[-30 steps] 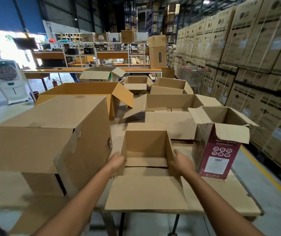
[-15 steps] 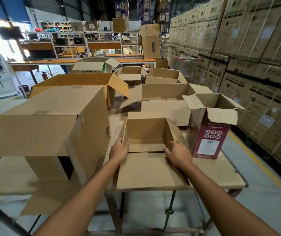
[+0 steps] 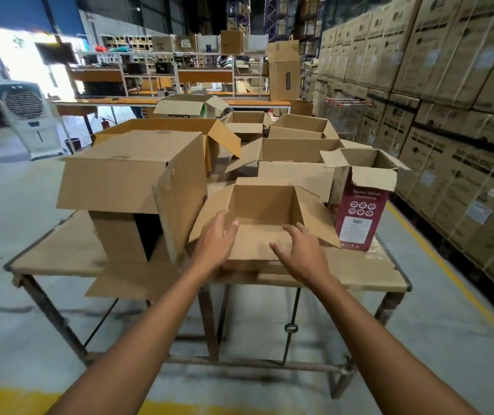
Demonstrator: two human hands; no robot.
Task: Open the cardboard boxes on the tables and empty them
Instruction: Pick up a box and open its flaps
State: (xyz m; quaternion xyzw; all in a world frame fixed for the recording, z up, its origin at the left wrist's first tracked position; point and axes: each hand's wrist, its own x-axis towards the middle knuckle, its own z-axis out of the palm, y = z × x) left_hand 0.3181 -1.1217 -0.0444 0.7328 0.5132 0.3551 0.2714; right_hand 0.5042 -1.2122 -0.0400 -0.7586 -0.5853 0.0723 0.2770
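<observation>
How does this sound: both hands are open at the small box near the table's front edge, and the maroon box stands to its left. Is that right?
No. The head view shows the maroon box standing to the right of the small box, not its left. The rest holds: left hand and right hand are open at that box near the table's front edge.

Small box (image 3: 265, 202) on table (image 3: 359, 271), large box (image 3: 126, 172) left, tall carton (image 3: 359, 214) right.
</observation>
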